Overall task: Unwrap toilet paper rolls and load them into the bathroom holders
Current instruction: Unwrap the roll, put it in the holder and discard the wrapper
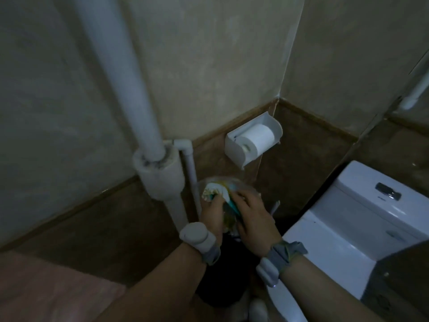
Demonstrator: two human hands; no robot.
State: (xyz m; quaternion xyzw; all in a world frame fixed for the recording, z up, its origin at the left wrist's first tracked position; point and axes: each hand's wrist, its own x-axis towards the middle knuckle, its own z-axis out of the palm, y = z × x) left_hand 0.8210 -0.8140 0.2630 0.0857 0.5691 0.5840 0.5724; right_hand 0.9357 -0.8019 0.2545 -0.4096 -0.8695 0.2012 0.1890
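Note:
A white wall holder (234, 147) is mounted low on the wall and carries a white toilet paper roll (257, 137). Below it, both my hands grip a crumpled plastic wrapper (219, 188), clear with white, yellow and teal print. My left hand (212, 213) clutches the wrapper's left side. My right hand (253, 223) presses on its right side. The bundle is blurred, and I cannot tell whether a roll is inside it. Each wrist wears a grey band with a white device.
A thick white drain pipe (120, 89) runs down the wall at left, with a thin pipe (191, 168) beside it. A white toilet tank (371, 205) stands at right. A dark bin (222, 275) sits under my hands on the brown floor.

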